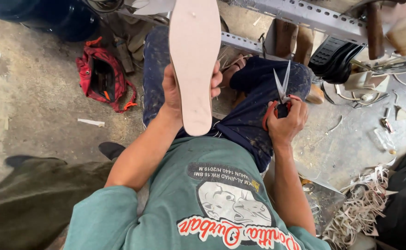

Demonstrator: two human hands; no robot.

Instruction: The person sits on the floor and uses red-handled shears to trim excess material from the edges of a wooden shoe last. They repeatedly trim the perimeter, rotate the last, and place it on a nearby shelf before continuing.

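Fingers (216, 79) of left hand (177, 90) grip pale sole (193, 60) upright; right hand (286, 121) closed on red-handled scissors (280, 92), blades parted.

no packages, labels, signs, screens

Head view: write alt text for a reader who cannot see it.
A seated person's left hand holds up a pale shoe sole, while the right hand grips open red-handled scissors, blades pointing up. A red bag lies on the concrete floor; trimmed strips pile at right.
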